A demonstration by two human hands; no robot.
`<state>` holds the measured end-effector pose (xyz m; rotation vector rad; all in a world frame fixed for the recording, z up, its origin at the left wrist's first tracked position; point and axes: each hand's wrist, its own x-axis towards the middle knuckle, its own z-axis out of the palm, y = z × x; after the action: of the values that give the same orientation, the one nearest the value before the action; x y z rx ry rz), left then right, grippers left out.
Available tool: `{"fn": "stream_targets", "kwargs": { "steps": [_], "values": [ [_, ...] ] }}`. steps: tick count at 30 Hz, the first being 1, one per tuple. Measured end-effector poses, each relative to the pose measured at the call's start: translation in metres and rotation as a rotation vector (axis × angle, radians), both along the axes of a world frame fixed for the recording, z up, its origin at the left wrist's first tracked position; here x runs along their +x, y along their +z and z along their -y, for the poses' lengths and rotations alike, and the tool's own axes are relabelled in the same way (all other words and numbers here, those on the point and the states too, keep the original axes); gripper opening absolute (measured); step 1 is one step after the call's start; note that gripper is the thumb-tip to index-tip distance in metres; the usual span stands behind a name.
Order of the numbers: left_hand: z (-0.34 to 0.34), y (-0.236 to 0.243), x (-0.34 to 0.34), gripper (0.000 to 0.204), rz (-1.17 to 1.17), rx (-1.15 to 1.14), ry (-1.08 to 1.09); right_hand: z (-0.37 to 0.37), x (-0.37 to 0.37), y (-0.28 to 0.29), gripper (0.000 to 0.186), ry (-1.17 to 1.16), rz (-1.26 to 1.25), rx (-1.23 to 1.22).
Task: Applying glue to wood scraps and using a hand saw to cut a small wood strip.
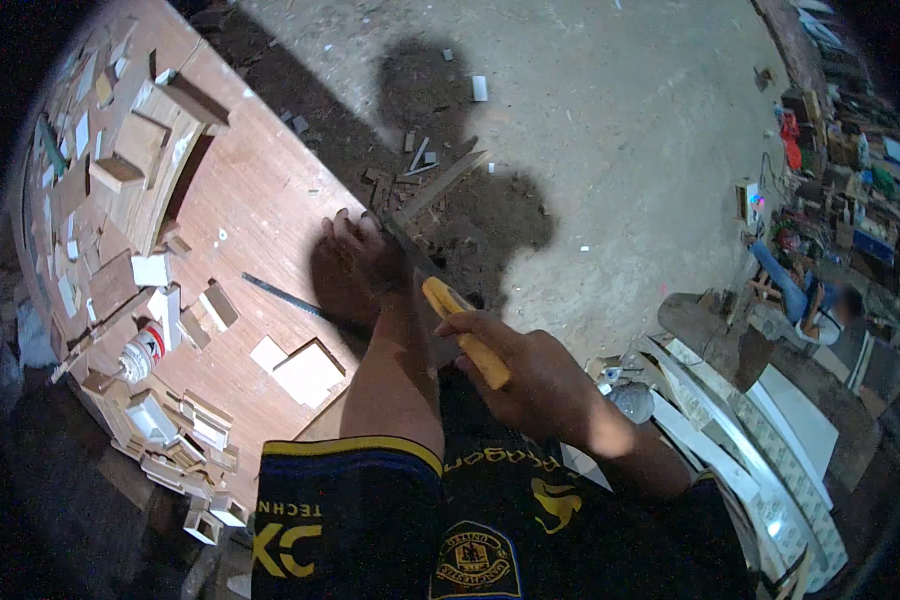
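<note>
My right hand (pixel 525 375) is closed round the yellow handle (pixel 467 330) of a saw. Its dark blade (pixel 410 250) runs up and left along the table's edge, beside my left hand. Bent fingers of my left hand (pixel 365 250) rest at that edge, in shadow; whatever lies under them is too dark to make out. Left of it, on the wooden table (pixel 260 170), lies a thin dark strip (pixel 280 294), perhaps a blade. White-faced flat pieces (pixel 308 374) sit near my left forearm.
Wooden block assemblies (pixel 150 150), a white-and-red container (pixel 142 352) and small box-like pieces (pixel 185 440) crowd the table's left. Offcuts (pixel 425 170) litter the floor beyond the edge. Long white panels (pixel 740 440) lean at right, near another person (pixel 820 310) and piled clutter.
</note>
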<state>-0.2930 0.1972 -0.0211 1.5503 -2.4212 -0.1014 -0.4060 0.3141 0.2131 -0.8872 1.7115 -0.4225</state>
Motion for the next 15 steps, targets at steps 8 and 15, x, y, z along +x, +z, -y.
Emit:
{"fn": "stream_targets", "kwargs": {
  "steps": [8,15],
  "values": [
    [-0.004,-0.015,-0.002,0.038,-0.167,0.06,0.072,0.019,-0.001,0.013,0.035,0.0,0.021,0.185],
    [0.013,0.013,-0.023,0.047,-0.279,0.741,0.38,0.019,0.001,0.012,0.035,-0.142,0.013,0.125]
  ]
}}
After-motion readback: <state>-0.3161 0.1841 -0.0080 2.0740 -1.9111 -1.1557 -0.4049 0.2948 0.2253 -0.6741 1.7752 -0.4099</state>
